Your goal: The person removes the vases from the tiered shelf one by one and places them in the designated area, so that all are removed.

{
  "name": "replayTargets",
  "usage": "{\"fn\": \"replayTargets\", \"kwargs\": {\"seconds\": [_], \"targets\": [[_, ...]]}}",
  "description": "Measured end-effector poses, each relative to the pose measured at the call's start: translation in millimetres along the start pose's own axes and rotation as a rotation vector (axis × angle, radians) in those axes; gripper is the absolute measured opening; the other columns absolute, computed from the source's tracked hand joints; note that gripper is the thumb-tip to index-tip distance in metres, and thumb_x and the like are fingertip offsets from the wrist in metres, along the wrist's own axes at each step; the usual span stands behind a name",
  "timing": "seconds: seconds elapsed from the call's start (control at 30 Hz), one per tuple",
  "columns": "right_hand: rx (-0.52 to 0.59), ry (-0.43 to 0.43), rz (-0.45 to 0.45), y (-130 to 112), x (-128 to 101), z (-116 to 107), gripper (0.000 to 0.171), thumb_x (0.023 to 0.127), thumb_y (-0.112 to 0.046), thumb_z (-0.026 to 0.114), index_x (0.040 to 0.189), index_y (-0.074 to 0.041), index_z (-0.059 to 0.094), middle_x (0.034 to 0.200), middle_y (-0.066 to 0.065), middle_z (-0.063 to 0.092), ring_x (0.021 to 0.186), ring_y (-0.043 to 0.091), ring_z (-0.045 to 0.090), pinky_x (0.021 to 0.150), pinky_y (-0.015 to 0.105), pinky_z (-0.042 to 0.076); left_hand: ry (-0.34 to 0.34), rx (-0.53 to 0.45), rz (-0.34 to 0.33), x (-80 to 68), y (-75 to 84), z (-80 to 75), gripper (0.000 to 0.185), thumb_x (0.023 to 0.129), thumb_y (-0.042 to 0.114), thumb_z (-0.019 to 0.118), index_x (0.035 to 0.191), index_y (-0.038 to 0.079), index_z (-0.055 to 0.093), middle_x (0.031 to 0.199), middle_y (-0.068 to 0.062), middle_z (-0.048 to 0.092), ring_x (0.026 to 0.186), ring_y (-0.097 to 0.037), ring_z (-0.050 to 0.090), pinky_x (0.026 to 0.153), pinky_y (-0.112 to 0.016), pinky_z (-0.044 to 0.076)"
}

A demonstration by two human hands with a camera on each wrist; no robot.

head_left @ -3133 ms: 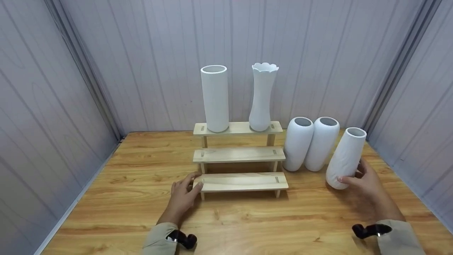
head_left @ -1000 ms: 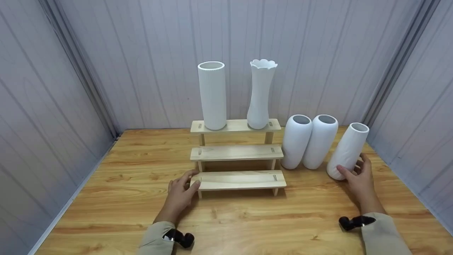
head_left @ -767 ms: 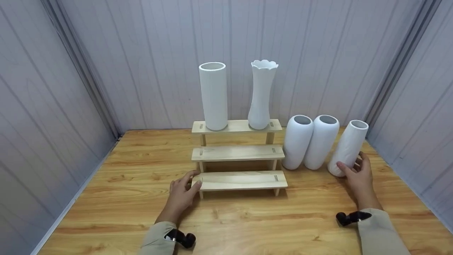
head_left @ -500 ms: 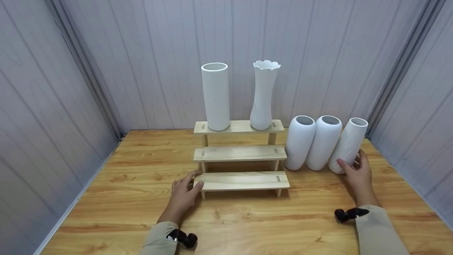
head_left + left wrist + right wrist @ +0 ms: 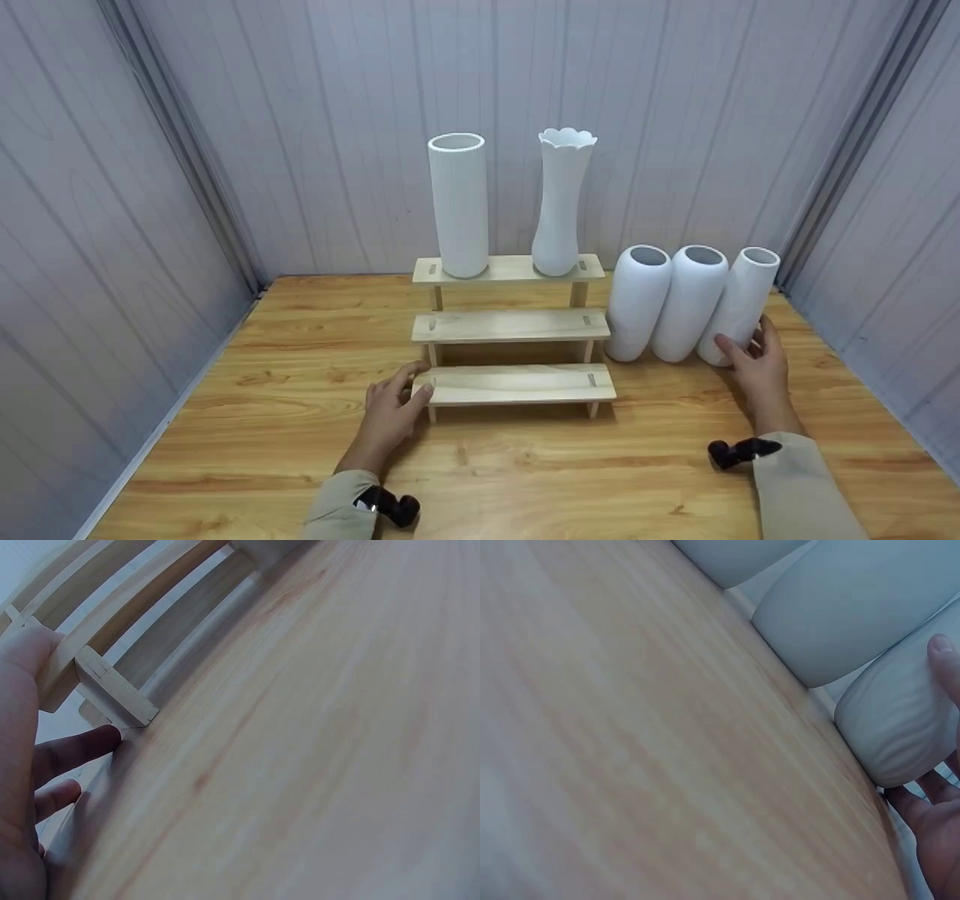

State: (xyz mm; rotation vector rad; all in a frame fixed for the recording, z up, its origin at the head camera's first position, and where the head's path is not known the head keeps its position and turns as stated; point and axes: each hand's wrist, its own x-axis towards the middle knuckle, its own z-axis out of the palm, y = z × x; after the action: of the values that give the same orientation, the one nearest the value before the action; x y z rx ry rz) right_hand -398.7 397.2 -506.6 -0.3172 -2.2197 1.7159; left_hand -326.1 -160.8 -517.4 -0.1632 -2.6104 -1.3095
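Observation:
My right hand [image 5: 763,379] holds a white textured vase [image 5: 744,289] near its base, thumb on the front and fingers round the far side. This vase stands upright on the table, close beside a smooth white vase [image 5: 694,300]; another smooth vase [image 5: 639,304] is left of that. In the right wrist view the held vase's wavy relief [image 5: 900,724] shows at its bottom. My left hand [image 5: 391,409] grips the left end of the lowest board of a three-tier wooden stand [image 5: 517,384], with the thumb [image 5: 34,649] against the board and other fingers beside the leg.
On the top tier stand a straight cylindrical vase [image 5: 459,206] and a scallop-rimmed vase [image 5: 559,210]. The wooden table [image 5: 525,480] is bounded by a panelled back wall [image 5: 352,135] and side walls.
My right hand has moved the textured vase back and left, closing the gap to the two smooth vases. My left hand keeps its grip on the stand.

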Motion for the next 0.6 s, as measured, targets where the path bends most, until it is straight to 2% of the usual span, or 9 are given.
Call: {"fn": "replayTargets", "kwargs": {"seconds": [0.2,0.6], "targets": [[-0.028,0.019,-0.023,1.6,1.0,1.4,0.091,0.081,-0.046,0.063,0.147,-0.032,0.002,0.151,0.013,0.013,0.134,0.031,0.02,0.104,0.044,0.026,0.007,0.01,0.008,1.1,-0.6,0.0,0.042,0.088,0.048,0.054,0.127,0.03,0.052,0.115,-0.005,0.058,0.114,-0.026,0.042,0.106,-0.05,-0.002],[-0.043,0.007,-0.006,2.2,5.6,2.5,0.09,0.079,-0.051,0.06,0.146,-0.037,0.001,0.152,0.011,0.011,0.135,0.031,0.017,0.105,0.046,0.023,0.01,0.021,0.006,0.7,-0.5,-0.7,0.04,0.089,0.048,0.053,0.126,0.032,0.053,0.116,-0.006,0.058,0.116,-0.026,0.042,0.106,-0.05,-0.003]]}}
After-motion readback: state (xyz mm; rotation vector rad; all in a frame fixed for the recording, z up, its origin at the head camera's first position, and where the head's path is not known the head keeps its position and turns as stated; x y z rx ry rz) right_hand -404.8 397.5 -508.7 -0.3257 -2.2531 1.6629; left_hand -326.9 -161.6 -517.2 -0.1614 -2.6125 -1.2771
